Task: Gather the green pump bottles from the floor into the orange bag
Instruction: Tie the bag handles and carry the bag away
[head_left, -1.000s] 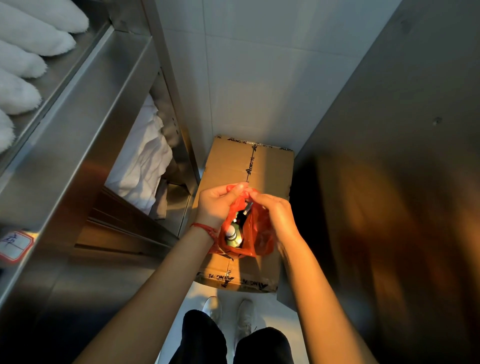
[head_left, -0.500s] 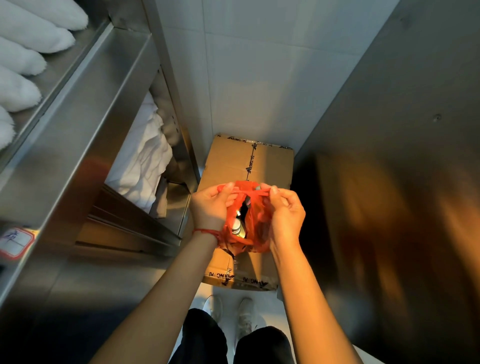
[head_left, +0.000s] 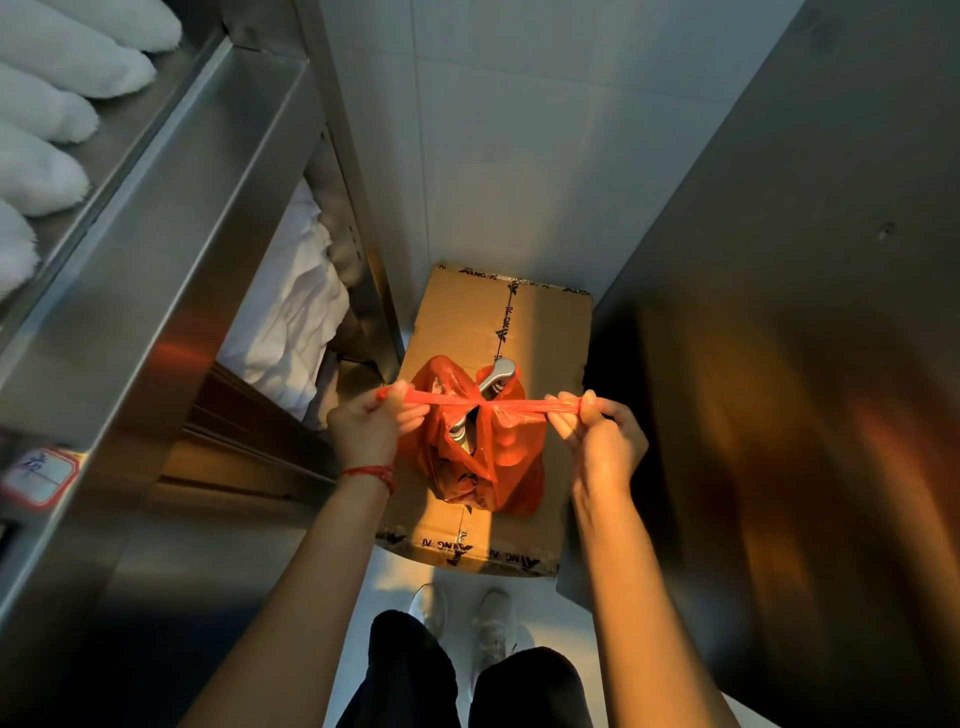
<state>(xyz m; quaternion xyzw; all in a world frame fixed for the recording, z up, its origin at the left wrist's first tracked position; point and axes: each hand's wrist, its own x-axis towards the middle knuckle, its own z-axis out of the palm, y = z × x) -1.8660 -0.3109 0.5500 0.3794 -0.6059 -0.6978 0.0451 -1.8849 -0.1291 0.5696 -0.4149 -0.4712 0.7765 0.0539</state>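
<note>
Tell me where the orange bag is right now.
In the head view, the orange bag sits centre-frame on the cardboard box, its handles pulled taut between the left hand and right hand.

Orange bag (head_left: 511, 447) handles taut between both hands

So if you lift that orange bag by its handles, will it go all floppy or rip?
Probably floppy: the orange bag is thin crinkled plastic, slumped on the cardboard box. Its handles already stretch into thin strips between the left hand and right hand, so they might strain. A grey pump head pokes out the top and could slip or snag.
</note>
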